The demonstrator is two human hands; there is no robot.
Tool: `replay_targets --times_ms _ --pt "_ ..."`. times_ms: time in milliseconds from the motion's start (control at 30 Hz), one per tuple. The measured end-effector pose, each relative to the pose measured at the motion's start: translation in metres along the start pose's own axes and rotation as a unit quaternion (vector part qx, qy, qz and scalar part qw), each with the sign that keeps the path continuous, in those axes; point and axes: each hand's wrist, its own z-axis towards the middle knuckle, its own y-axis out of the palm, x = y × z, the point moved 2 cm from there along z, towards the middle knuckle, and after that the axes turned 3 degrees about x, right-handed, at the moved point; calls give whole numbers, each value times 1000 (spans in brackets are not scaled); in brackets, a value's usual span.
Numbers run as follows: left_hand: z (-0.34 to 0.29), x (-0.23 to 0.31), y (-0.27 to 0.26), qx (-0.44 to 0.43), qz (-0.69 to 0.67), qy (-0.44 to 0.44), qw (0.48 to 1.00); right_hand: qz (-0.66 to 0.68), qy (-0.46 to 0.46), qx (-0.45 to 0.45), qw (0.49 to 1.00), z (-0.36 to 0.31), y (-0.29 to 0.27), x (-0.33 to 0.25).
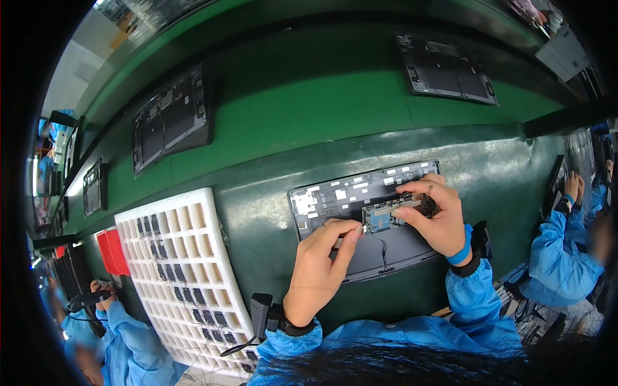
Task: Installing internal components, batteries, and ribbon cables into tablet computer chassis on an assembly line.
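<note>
Glossy dark green worktop (257,225), brighter green lane (302,83) beyond, black rail (322,26)

Circuit board (381,220) — partly hidden behind the right hand (444,222)

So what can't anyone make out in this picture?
All in the head view:
Left hand: exactly what its fingertips touch, hidden by its fingers.
Circuit board: its underside, turned away; details too small.
Dark case: the part behind the board and right hand.
Red bin: its right side, behind the foam tray.
</note>
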Motion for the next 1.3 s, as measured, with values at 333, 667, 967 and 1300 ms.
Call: replay_targets --times_ms 333,667,967,1300 --pt "2 0 10 41 23 7 999 -12 -52 2 999 1 -1 2" --pt "0 -5 19 78 73 23 994 2 -58 13 998 2 2 7" --pt "5 -2 17 57 95 31 993 -4 -59 17 998 3 1 9" --pt "-2 21 21 -5 121 -25 992 -99 -242 28 965 -10 -6 -5"
